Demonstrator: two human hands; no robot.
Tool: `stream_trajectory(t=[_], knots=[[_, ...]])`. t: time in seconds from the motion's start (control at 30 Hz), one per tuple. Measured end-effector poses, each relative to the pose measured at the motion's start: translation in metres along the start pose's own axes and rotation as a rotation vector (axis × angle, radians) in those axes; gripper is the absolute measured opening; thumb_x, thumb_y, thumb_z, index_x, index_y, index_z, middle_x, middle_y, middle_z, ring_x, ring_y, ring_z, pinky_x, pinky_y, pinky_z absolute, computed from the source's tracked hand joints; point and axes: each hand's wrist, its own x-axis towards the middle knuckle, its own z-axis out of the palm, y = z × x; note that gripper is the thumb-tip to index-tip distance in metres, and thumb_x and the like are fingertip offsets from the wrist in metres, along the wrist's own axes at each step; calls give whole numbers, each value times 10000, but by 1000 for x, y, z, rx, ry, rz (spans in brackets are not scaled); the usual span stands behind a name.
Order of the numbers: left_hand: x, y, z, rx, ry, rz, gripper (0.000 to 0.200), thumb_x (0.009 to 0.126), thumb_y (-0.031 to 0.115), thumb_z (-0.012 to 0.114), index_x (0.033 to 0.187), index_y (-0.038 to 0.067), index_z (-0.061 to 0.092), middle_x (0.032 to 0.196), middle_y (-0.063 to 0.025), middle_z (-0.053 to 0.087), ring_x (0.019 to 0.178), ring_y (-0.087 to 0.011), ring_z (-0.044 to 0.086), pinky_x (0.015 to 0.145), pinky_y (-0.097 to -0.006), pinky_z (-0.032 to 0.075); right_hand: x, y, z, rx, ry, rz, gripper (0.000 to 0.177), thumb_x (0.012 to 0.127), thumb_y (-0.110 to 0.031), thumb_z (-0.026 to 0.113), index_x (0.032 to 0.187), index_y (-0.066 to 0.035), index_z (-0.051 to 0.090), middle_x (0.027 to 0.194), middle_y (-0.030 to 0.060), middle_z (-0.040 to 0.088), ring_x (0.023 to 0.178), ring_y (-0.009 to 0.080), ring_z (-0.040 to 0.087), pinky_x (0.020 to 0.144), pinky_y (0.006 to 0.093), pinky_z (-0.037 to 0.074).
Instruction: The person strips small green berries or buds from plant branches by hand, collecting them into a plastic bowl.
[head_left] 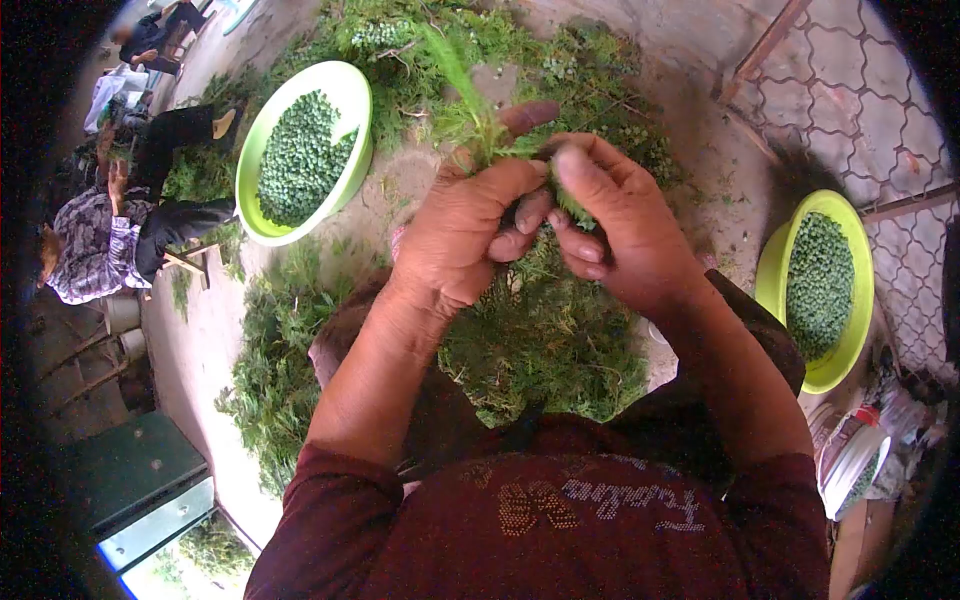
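Both of my hands are raised close together over the lap. My left hand [465, 225] is closed around a green leafy sprig [480, 125], whose tip sticks up past the fingers and is partly blurred. My right hand [625, 215] touches the left fingertips, its thumb and fingers pinched on more of the greenery. Below them, a heap of green branches [545, 350] lies between the knees. A light green basin [363, 120] with small round green berries [300, 160] stands ahead on the left. Another yellow-green basin [773, 270] of berries is on the right.
Cut branches [270, 350] cover the floor at left and ahead. Two seated people [100, 235] are at the far left, one farther back. A white bucket [850, 465] stands at lower right, near a metal frame with wire mesh [850, 90]. A dark green box [135, 465] is at lower left.
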Motion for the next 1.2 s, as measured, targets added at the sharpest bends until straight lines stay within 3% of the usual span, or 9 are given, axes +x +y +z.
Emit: stream_trajectory(t=[0.1, 0.5, 0.63, 0.73, 0.83, 0.97, 1.03, 1.07, 1.2], knots=[[0, -3, 5, 146, 163, 63, 420, 855, 62, 460, 1268, 59, 385, 560, 19, 389, 402, -48, 278, 355, -181, 184, 0, 2, 1, 3, 33, -4, 198, 916, -279, 491, 936, -82, 493, 680, -1, 440, 468, 51, 368, 399, 204, 280], [13, -13, -15, -578, -165, 3, 289, 874, 71, 454, 1162, 90, 446, 605, 16, 388, 426, -59, 310, 373, -188, 250, 11, -7, -32, 684, -116, 6, 126, 869, -235, 516, 871, -109, 514, 683, 9, 489, 441, 69, 381, 401, 223, 319], [18, -16, -18, -661, -208, 99, 206, 910, 148, 485, 1108, 98, 461, 864, -42, 536, 729, -147, 504, 624, -270, 432, 3, -27, -28, 558, -99, -106, 150, 882, -248, 506, 911, -103, 531, 731, 38, 526, 454, 87, 421, 405, 223, 328], [14, -16, -4, -583, 167, 126, 192, 945, 208, 427, 1090, 87, 460, 1064, -106, 567, 947, -242, 529, 830, -381, 441, -2, -26, -15, 503, 45, -57, 175, 894, -264, 499, 886, -92, 533, 737, 41, 524, 445, 89, 406, 406, 224, 327], [14, -16, -5, -588, 100, 116, 273, 970, 280, 346, 1117, 75, 449, 1206, -148, 514, 1111, -297, 475, 970, -454, 364, -6, -24, -7, 372, 31, -43, 168, 887, -238, 525, 915, -73, 544, 710, 27, 522, 466, 83, 414, 418, 222, 334], [16, -19, -5, -549, -11, 102, 410, 977, 317, 301, 1220, 7, 413, 1242, -153, 484, 1142, -289, 455, 1009, -426, 333, 6, -9, 3, -427, 192, -159, 185, 810, -150, 613, 950, -31, 600, 674, 56, 584, 545, 148, 519, 484, 272, 406], [15, -21, -4, -535, -56, 97, 445, 976, 323, 303, 1247, -17, 401, 1249, -151, 478, 1144, -282, 454, 1021, -408, 325, 26, 14, -3, -971, 201, -882, 206, 788, -154, 625, 936, -12, 609, 712, 146, 604, 602, 290, 579, 548, 369, 449], [15, -22, -4, -477, -73, 105, 459, 975, 322, 305, 1251, -33, 400, 1251, -156, 473, 1150, -275, 448, 1029, -397, 315, 21, 16, 0, -1035, 209, -815, 201, 781, -149, 625, 910, 1, 587, 745, 203, 585, 700, 382, 581, 620, 427, 458], [14, -21, -1, -393, 10, 122, 413, 972, 301, 332, 1180, -31, 460, 1195, -155, 514, 1103, -244, 490, 971, -376, 386, 18, 10, 2, -1328, 155, -751, 196, 810, -78, 620, 969, 26, 570, 830, 114, 603, 783, 215, 594, 736, 316, 471]])
